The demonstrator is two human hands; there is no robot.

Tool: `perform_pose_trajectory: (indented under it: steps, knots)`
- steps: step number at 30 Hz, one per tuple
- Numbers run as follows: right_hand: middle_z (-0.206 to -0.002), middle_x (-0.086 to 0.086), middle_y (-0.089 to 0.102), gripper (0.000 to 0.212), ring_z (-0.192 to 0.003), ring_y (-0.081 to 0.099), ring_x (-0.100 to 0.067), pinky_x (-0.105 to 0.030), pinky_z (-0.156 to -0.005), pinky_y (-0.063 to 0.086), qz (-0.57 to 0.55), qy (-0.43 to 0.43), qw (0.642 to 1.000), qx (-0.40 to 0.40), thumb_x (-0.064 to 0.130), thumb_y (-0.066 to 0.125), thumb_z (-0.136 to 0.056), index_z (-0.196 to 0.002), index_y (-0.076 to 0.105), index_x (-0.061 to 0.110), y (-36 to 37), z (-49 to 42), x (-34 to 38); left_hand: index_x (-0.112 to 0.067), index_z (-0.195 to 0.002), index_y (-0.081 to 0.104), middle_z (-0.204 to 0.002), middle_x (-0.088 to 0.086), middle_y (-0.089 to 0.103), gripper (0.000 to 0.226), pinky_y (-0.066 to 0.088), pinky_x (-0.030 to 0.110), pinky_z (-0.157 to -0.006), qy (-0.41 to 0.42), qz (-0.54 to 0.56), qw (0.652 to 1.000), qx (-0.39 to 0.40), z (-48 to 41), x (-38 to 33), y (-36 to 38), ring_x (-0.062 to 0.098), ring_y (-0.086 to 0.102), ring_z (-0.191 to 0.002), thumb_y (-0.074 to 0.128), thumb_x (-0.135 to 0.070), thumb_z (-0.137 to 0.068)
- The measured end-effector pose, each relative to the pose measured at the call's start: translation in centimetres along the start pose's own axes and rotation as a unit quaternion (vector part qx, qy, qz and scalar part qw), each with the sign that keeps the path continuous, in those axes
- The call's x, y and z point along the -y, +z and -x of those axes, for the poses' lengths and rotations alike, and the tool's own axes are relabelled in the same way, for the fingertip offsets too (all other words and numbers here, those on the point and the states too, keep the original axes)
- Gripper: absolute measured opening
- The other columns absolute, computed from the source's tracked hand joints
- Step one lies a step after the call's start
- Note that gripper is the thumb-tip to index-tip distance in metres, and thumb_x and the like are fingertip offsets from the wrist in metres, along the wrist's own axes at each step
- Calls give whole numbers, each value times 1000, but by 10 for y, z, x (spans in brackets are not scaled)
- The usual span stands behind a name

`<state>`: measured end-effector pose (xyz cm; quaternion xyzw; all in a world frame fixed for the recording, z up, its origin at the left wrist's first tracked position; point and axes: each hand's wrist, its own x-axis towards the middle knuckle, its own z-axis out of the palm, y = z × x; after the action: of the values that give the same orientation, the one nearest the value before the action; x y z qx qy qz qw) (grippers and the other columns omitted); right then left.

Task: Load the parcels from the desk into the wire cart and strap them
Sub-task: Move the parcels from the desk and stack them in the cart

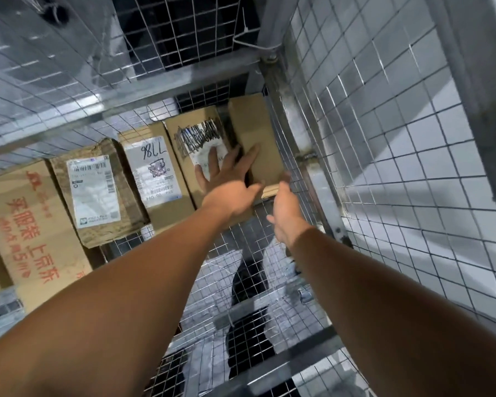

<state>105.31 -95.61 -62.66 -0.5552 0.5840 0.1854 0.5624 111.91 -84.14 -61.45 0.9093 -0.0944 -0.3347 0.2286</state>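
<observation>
Five cardboard parcels point(171, 209) sit side by side along the far side of the wire cart point(384, 144), all inside the mesh.

Left to right:
- large carton with red print point(32, 224), partly cut off by the frame edge
- worn box with a white barcode label point(95, 193)
- box with "98LL" handwritten on its label point(155, 167)
- box with a scribbled-over label point(196, 136)
- plain brown box point(255, 130), hard against the cart's right corner post point(287, 90)

Neighbouring boxes touch or nearly touch. A dark gap shows between the scribbled one and the plain one.

Left hand point(229, 181): fingers point(212, 159) straight and spread, laid flat across the scribbled-label box and onto the plain brown box, bridging that gap. Thumb lies near the plain box's near edge. Pressing, not gripping.

Right hand point(285, 213): fingers loosely extended, not curled round anything. The tips reach the near right corner of the plain brown box but are motion-blurred, so I can't tell if they actually make contact.

Mesh floor point(241, 270) in front of the row carries no boxes; dark shapes and pale ground show through it. White cable tie point(248, 34) sits on the frame above the corner.
</observation>
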Motion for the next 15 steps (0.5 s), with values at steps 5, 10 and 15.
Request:
perform_pose_trajectory:
  steps: [5, 10, 15]
  knots:
    - [-153, -7, 49, 69, -120, 52, -18, -50, -116, 39, -88, 23, 995, 49, 67, 30, -104, -154, 43, 21, -18, 20, -4, -52, -158, 20, -171, -13, 13, 61, -12, 58, -125, -14, 41, 999, -26, 18, -1, -18, 24, -3, -160, 49, -42, -105]
    - [-169, -4, 29, 96, -150, 36, -26, -44, -111, 37, -33, -8, 996, 86, 90, 29, -86, -164, 24, 34, -39, 129, 1, -34, -157, 38, -155, 9, 45, 51, 23, 54, -125, -71, 204, 976, -35, 120, -1, -74, 31, 40, -144, 50, -35, -107]
    - [-162, -8, 42, 93, -148, 41, -23, -51, -124, 29, 6, -49, 997, 62, 85, 28, -91, -163, 29, 25, -69, 299, 23, -36, -161, 31, -169, 5, 28, 63, 17, 49, -128, -16, 220, 975, -5, 263, -18, -159, 27, 22, -156, 57, -44, -104]
